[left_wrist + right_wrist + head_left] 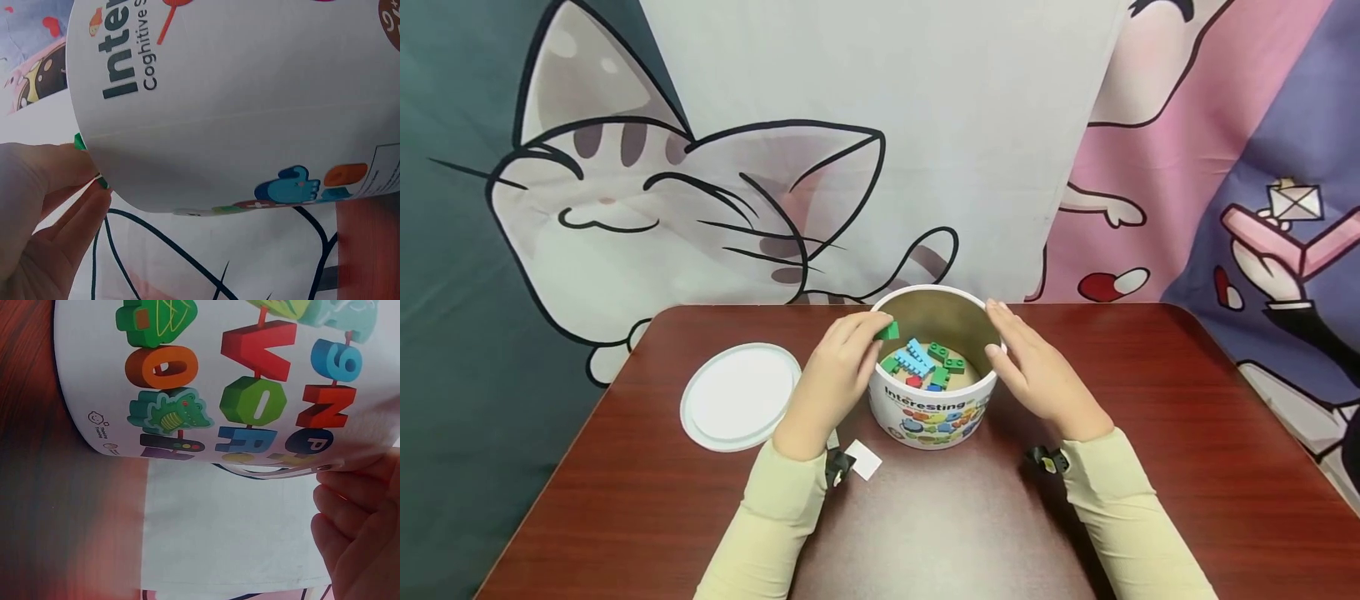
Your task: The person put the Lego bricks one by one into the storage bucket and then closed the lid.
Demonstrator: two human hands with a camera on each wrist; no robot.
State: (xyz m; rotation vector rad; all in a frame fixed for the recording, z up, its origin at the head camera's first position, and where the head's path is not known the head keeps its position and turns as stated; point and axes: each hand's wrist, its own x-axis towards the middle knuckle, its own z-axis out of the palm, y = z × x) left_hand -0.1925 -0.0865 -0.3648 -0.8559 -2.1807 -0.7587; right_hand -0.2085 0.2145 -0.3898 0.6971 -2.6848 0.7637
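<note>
A round white bucket [934, 421] with printed pictures stands upright on the table. Inside it lie several toy building bricks: light blue [913, 358], green [953, 365], red and dark blue. At the bucket's left rim my left hand [838, 367] pinches a green building brick [889, 332] between thumb and fingers. The left wrist view shows only bits of that brick past the fingertips. My right hand [1037, 371] rests against the right side of the rim with its fingers fairly straight; the right wrist view shows them beside the bucket's handle [269, 472].
A round white lid [741, 398] lies on the brown table [625, 500] left of the bucket. Close to my left wrist is a small white square piece [863, 460]. Behind the table hangs a cloth with cartoon drawings [985, 125].
</note>
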